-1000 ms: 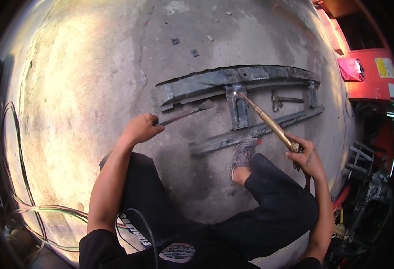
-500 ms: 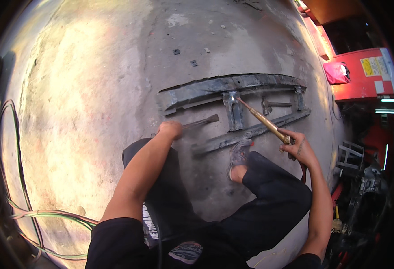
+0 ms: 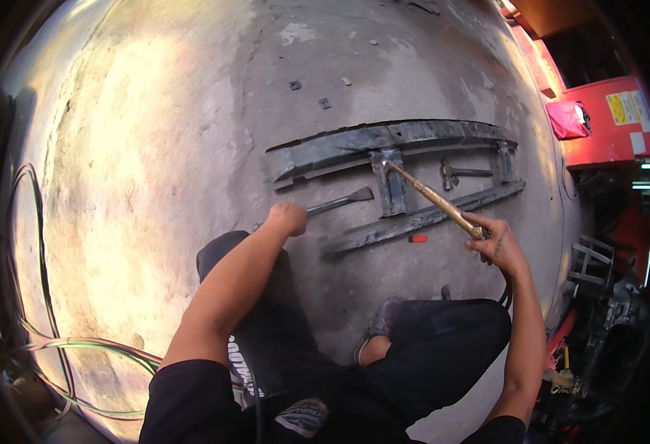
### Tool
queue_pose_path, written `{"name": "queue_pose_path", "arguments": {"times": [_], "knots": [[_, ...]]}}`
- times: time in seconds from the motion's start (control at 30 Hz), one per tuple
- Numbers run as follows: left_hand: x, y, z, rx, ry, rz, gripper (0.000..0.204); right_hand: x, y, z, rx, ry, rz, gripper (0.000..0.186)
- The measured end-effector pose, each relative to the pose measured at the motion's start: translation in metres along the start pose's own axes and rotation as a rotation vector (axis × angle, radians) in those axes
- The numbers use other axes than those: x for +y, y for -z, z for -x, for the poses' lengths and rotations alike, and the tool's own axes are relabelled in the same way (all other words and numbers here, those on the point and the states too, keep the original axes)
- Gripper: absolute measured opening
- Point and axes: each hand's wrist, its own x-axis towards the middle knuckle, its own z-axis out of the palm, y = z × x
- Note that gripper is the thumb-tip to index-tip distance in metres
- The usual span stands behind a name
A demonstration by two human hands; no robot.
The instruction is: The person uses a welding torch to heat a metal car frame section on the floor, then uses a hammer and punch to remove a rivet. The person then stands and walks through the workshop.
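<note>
A long grey metal frame (image 3: 384, 140) with cross pieces lies on the concrete floor (image 3: 155, 148) in front of me. My left hand (image 3: 288, 219) is closed around the handle end of a flat chisel-like bar (image 3: 340, 201) that lies on the floor, its blade pointing at the frame. My right hand (image 3: 493, 240) grips a brass-coloured torch (image 3: 432, 196), its tip touching the frame's middle cross piece (image 3: 391, 185). A hose runs down from that hand.
A hammer (image 3: 462, 173) lies inside the frame at the right. A small red object (image 3: 417, 238) sits by the lower rail. Red equipment (image 3: 606, 118) stands at the far right. Cables and hoses (image 3: 51, 340) curve along the left. My shoe (image 3: 380, 325) rests below the frame.
My left hand has slid right along the floor with the bar, closer to the frame. The view has tilted, so my shoe now sits lower. The torch tip stays at the cross piece.
</note>
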Motion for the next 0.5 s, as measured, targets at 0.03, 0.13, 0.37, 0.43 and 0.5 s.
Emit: {"name": "queue_pose_path", "arguments": {"times": [0.03,0.13,0.37,0.43,0.5], "knots": [[0.005,0.002,0.005,-0.014,-0.026,0.017,0.037,0.007,0.0,-0.001,0.003,0.008,-0.002,0.063],[0.029,0.009,0.0,-0.057,-0.059,0.045,0.039,0.018,0.014,-0.002,-0.023,-0.065,-0.122,0.062],[0.068,0.002,-0.005,0.04,-0.191,0.086,0.042,0.061,0.046,-0.019,-0.1,0.054,-0.159,0.057],[0.072,0.002,0.002,0.073,-0.194,0.122,0.043,0.071,0.052,-0.022,-0.105,0.083,-0.179,0.056],[0.077,0.004,0.01,0.116,-0.145,0.129,0.041,0.081,0.058,-0.024,-0.124,0.091,-0.197,0.055]]}}
